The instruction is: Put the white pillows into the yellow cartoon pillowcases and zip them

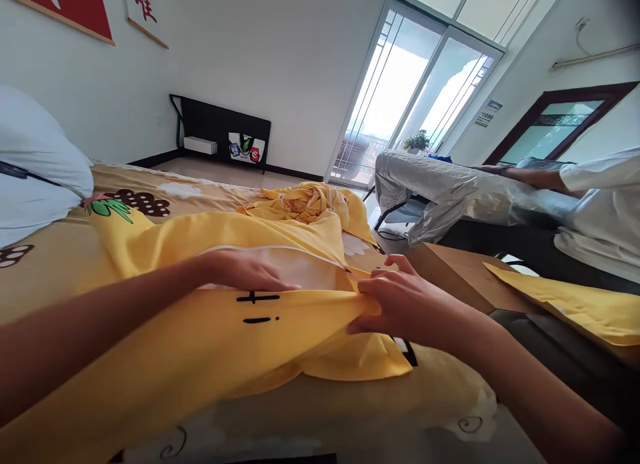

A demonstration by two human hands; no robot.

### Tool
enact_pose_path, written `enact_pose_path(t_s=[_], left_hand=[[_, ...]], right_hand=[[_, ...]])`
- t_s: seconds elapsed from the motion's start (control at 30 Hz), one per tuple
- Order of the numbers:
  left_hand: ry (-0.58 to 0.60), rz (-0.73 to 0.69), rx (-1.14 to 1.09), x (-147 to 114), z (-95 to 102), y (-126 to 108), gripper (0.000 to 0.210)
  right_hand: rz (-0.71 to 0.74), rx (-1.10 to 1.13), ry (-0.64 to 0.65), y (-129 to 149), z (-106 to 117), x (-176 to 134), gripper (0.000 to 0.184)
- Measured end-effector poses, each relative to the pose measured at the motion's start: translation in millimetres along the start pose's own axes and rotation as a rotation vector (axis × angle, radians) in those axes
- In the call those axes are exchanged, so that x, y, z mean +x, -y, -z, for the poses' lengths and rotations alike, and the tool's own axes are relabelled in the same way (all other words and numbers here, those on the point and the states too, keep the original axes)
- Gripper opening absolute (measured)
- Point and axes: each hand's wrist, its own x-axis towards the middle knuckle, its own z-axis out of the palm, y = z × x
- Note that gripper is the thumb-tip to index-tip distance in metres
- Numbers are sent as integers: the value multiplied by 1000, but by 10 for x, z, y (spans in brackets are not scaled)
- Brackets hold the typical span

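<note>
A yellow cloth cover (210, 337) with small black printed marks lies across the bed toward me. Its long opening has a pale zip edge and shows a white inside (320, 269). My left hand (245, 269) is at that opening, tucked behind the near edge; its fingers are bent against the cloth and the thumb is hidden. Pinched between the thumb and fingers of my right hand (393, 294) is the right end of the near edge, which is stretched between both hands. A green leaf print (113, 209) shows on the cover's far left corner.
Bunched yellow cloth (310, 201) lies farther along the patterned bed (180, 184), with white pillows (35, 157) at left. To the right are an open cardboard box (450, 277), yellow fabric (585, 304), and a person in a white sleeve (600, 171) beside a plastic-covered surface (450, 177).
</note>
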Motion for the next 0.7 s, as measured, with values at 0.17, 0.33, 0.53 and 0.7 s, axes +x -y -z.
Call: enact_pose_path(t_s=[0.17, 0.33, 0.53, 0.7], left_hand=[[123, 274, 242, -761, 636, 923, 64], [-297, 158, 703, -1020, 541, 1522, 52], [-516, 161, 789, -948, 1076, 1254, 55], [-535, 90, 859, -705, 1280, 1020, 54]], right_hand=[[31, 82, -43, -361, -179, 415, 29], [62, 24, -39, -244, -453, 1012, 28], [23, -164, -187, -216, -288, 1186, 25], [-122, -292, -444, -494, 103, 1002, 33]])
